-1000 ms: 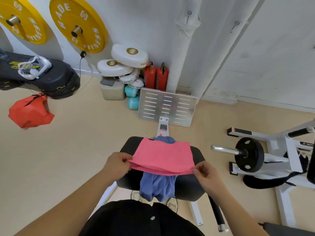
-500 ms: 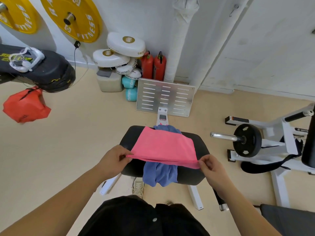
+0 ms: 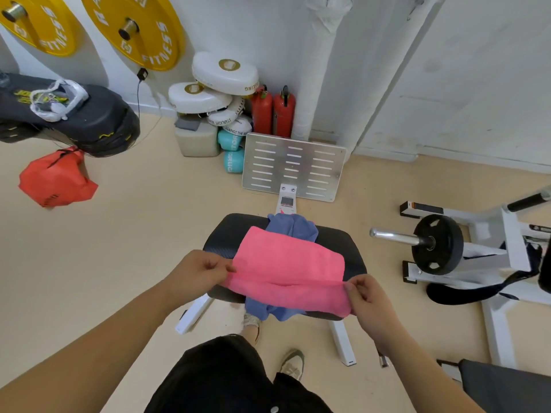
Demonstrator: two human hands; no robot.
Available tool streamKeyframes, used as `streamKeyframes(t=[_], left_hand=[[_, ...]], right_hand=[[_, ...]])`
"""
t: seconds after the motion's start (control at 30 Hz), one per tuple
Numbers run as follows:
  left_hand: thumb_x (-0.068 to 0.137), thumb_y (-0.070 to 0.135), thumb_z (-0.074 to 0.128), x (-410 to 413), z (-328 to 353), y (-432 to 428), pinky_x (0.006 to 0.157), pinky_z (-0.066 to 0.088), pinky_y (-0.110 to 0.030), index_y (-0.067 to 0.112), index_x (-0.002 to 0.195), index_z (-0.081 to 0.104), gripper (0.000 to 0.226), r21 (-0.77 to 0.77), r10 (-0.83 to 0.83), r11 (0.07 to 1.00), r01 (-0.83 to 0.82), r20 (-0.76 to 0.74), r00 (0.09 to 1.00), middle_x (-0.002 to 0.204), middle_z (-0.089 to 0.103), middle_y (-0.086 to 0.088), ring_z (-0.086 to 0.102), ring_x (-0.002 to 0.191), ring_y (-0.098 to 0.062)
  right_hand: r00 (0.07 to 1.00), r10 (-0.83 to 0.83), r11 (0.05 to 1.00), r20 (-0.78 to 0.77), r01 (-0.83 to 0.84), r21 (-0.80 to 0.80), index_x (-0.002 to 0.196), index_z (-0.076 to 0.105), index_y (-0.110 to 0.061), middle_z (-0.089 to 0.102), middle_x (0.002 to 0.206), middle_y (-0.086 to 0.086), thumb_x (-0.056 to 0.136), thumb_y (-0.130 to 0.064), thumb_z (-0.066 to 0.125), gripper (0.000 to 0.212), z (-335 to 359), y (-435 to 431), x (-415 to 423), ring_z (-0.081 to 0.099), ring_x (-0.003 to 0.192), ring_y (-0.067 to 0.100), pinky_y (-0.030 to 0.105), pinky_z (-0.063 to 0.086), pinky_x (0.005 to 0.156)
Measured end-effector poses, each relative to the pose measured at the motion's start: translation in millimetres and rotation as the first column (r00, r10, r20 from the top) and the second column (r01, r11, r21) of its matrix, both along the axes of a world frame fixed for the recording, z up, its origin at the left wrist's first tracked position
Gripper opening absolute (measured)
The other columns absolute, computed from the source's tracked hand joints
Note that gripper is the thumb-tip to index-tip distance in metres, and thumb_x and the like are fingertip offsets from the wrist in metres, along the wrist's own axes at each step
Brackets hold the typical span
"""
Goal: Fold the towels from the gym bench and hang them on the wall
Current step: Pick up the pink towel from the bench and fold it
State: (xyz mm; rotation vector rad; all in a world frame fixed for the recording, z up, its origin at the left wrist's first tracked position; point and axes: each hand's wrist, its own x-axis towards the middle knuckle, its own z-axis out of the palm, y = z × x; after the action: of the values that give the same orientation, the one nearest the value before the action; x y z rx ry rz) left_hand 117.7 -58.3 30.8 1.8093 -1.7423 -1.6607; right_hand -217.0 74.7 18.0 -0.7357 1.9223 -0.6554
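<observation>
A pink towel [image 3: 286, 266] is folded over and held above the black gym bench pad [image 3: 226, 234]. My left hand [image 3: 199, 271] pinches its near left corner. My right hand [image 3: 368, 296] pinches its near right corner. The towel's far part rests on a crumpled blue towel [image 3: 293, 228], which lies across the pad and droops over the near edge [image 3: 262, 310]. The wall [image 3: 298, 31] stands behind the bench.
A slotted metal footplate [image 3: 293, 165] stands beyond the bench. Red extinguishers [image 3: 272, 111], white pads [image 3: 225, 73] and a teal dumbbell [image 3: 234, 150] crowd the corner. A weight machine with a black plate [image 3: 436, 244] is on the right. An orange bag [image 3: 56, 178] hangs left.
The near edge of the pink towel has been drawn lower toward me and now hangs over the bench's front. The camera has shifted, so the bench sits further right in view.
</observation>
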Motion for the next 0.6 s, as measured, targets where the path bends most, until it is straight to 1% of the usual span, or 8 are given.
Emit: streamKeyframes(t=[0.03, 0.07, 0.1, 0.13, 0.23, 0.33, 0.47, 0.6], left_hand=[[0.085, 0.011, 0.057, -8.5, -5.2, -13.8, 0.075, 0.047, -0.023, 0.001, 0.076, 0.072, 0.020, -0.033, 0.010, 0.999, -0.010, 0.007, 1.000, 0.080, 0.073, 0.006, 0.066, 0.080, -0.006], [0.085, 0.012, 0.058, -17.2, -12.1, -28.1, 0.071, 0.045, -0.028, 0.001, 0.075, 0.069, 0.019, -0.068, 0.020, 0.998, -0.019, 0.015, 1.000, 0.076, 0.069, -0.004, 0.060, 0.074, -0.012], [0.088, 0.011, 0.058, -26.6, -19.4, -41.7, 0.071, 0.044, -0.031, 0.004, 0.076, 0.069, 0.018, -0.094, 0.017, 0.995, -0.015, 0.025, 1.000, 0.078, 0.069, -0.010, 0.057, 0.073, -0.014], [0.092, 0.011, 0.058, -34.9, -28.2, -54.6, 0.073, 0.046, -0.033, 0.008, 0.080, 0.070, 0.017, -0.120, -0.006, 0.993, 0.011, 0.042, 0.999, 0.082, 0.071, -0.010, 0.058, 0.075, -0.016], [0.098, 0.019, 0.055, -53.6, -60.0, -84.8, 0.081, 0.051, -0.034, 0.019, 0.095, 0.069, 0.015, -0.159, -0.112, 0.978, 0.133, 0.133, 0.985, 0.090, 0.072, 0.000, 0.066, 0.087, -0.019], [0.100, 0.025, 0.053, -62.1, -82.8, -97.3, 0.082, 0.051, -0.035, 0.022, 0.103, 0.067, 0.015, -0.142, -0.141, 0.974, 0.179, 0.240, 0.960, 0.095, 0.071, 0.003, 0.065, 0.090, -0.021], [0.100, 0.028, 0.054, -63.6, -100.6, -108.8, 0.078, 0.047, -0.031, 0.022, 0.104, 0.068, 0.015, -0.136, -0.128, 0.975, 0.178, 0.312, 0.941, 0.094, 0.070, 0.002, 0.065, 0.089, -0.022], [0.101, 0.029, 0.055, -64.3, -110.7, -117.2, 0.078, 0.044, -0.029, 0.018, 0.104, 0.068, 0.017, -0.098, -0.156, 0.973, 0.207, 0.375, 0.914, 0.096, 0.071, 0.000, 0.066, 0.092, -0.023]], right_hand=[[0.999, -0.035, 0.999, -0.019, 0.035, -0.002, 0.102, 0.060, -0.018, 0.068, 0.102, 0.007, 0.106, -0.021, 0.056, 0.007, -6.2, -11.6, -1.8, 0.064, 0.091, 0.025, 0.036, 0.052, 0.076], [0.997, -0.072, 0.997, -0.039, 0.072, -0.003, 0.101, 0.059, -0.020, 0.067, 0.103, 0.006, 0.106, -0.023, 0.055, 0.006, -12.0, -23.4, -4.4, 0.063, 0.091, 0.024, 0.037, 0.051, 0.075], [0.993, -0.111, 0.994, -0.051, 0.111, 0.000, 0.100, 0.057, -0.023, 0.065, 0.103, 0.007, 0.106, -0.025, 0.054, 0.006, -18.6, -34.0, -7.0, 0.062, 0.090, 0.024, 0.038, 0.051, 0.075], [0.988, -0.140, 0.990, -0.057, 0.141, 0.005, 0.099, 0.055, -0.025, 0.064, 0.104, 0.007, 0.106, -0.026, 0.054, 0.007, -25.7, -43.0, -9.7, 0.061, 0.090, 0.025, 0.041, 0.052, 0.076], [0.979, -0.190, 0.980, -0.067, 0.193, 0.038, 0.096, 0.053, -0.025, 0.064, 0.102, 0.008, 0.105, -0.025, 0.054, 0.009, -47.7, -64.9, -16.2, 0.060, 0.090, 0.026, 0.045, 0.054, 0.080], [0.978, -0.185, 0.976, -0.092, 0.194, 0.100, 0.091, 0.052, -0.026, 0.062, 0.096, 0.001, 0.104, -0.020, 0.056, 0.015, -64.4, -79.5, -18.1, 0.058, 0.093, 0.024, 0.044, 0.052, 0.086], [0.967, -0.228, 0.962, -0.116, 0.242, 0.127, 0.095, 0.056, -0.022, 0.064, 0.095, 0.000, 0.104, -0.021, 0.057, 0.009, -87.2, -91.2, -22.3, 0.062, 0.097, 0.027, 0.036, 0.047, 0.079], [0.962, -0.202, 0.965, -0.184, 0.228, 0.131, 0.102, 0.057, -0.019, 0.063, 0.091, -0.006, 0.104, -0.021, 0.057, 0.003, -97.7, -99.8, -24.0, 0.063, 0.096, 0.027, 0.033, 0.044, 0.073]])
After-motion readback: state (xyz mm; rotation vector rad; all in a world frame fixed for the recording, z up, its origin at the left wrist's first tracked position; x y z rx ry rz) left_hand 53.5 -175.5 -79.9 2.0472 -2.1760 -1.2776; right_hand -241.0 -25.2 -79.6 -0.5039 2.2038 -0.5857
